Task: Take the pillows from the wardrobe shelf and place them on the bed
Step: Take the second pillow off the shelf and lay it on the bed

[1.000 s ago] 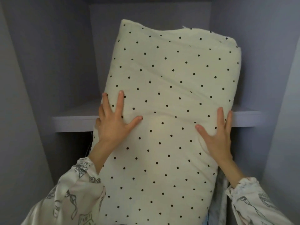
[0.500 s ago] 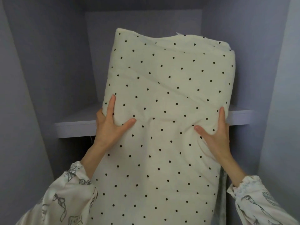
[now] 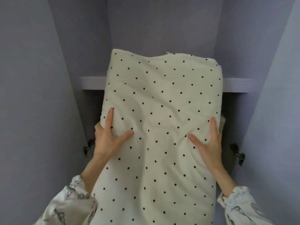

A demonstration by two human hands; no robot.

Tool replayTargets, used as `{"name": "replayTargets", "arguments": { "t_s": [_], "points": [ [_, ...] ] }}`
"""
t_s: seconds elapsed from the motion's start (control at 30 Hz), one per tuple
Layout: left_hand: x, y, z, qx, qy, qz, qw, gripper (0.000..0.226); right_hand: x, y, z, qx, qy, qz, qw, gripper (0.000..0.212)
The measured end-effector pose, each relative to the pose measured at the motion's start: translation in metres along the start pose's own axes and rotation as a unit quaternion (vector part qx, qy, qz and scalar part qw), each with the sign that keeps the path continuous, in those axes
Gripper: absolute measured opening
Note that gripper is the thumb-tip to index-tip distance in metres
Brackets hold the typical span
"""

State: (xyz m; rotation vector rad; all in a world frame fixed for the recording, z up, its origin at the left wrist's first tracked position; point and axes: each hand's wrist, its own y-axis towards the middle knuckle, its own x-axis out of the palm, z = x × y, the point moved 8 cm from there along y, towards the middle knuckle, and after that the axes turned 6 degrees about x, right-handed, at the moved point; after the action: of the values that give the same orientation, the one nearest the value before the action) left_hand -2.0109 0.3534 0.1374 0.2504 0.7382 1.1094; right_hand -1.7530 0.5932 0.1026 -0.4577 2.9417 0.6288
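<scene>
Both hands, left hand (image 3: 109, 140) and right hand (image 3: 208, 147), clamped on the pillow (image 3: 162, 127), have lowered it off the shelf (image 3: 92, 82), ready for the bed.

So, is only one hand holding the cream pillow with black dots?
No, both hands grip the cream black-dotted pillow: the left hand and the right hand.

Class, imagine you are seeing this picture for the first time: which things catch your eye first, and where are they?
A large cream pillow with black dots fills the centre, in front of the wardrobe shelf. The left hand and right hand grip its sides. Grey wardrobe walls surround everything.
</scene>
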Motion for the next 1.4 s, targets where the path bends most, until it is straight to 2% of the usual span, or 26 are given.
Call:
{"name": "replayTargets", "arguments": {
  "t_s": [0.27, 0.4, 0.67, 0.9, 1.03, 1.17, 1.4],
  "points": [
    [-0.026, -0.154, -0.009, -0.092, 0.014, 0.043, 0.995, 0.097, -0.031, -0.08, 0.03, 0.033, -0.007, -0.121, 0.992, 0.095],
    [-0.049, -0.213, -0.006, -0.133, 0.032, 0.074, 0.988, 0.096, -0.034, -0.114, 0.025, 0.018, 0.012, -0.179, 0.984, 0.094],
    [-0.139, -0.301, 0.034, -0.118, 0.073, 0.156, 0.978, 0.093, -0.029, -0.183, -0.024, -0.012, 0.067, -0.233, 0.97, 0.086],
    [-0.239, -0.382, 0.062, -0.109, 0.103, 0.249, 0.957, 0.092, 0.002, -0.262, -0.086, -0.051, 0.111, -0.267, 0.956, 0.089],
    [-0.307, -0.425, 0.071, -0.108, 0.136, 0.299, 0.938, 0.092, 0.037, -0.316, -0.125, -0.07, 0.147, -0.306, 0.938, 0.088],
    [-0.371, -0.478, 0.074, -0.137, 0.177, 0.35, 0.91, 0.092, 0.085, -0.377, -0.161, -0.101, 0.153, -0.38, 0.907, 0.088],
    [-0.47, -0.555, 0.068, -0.192, 0.255, 0.445, 0.837, 0.093, 0.198, -0.479, -0.214, -0.106, 0.175, -0.508, 0.837, 0.087]
  ]
}}
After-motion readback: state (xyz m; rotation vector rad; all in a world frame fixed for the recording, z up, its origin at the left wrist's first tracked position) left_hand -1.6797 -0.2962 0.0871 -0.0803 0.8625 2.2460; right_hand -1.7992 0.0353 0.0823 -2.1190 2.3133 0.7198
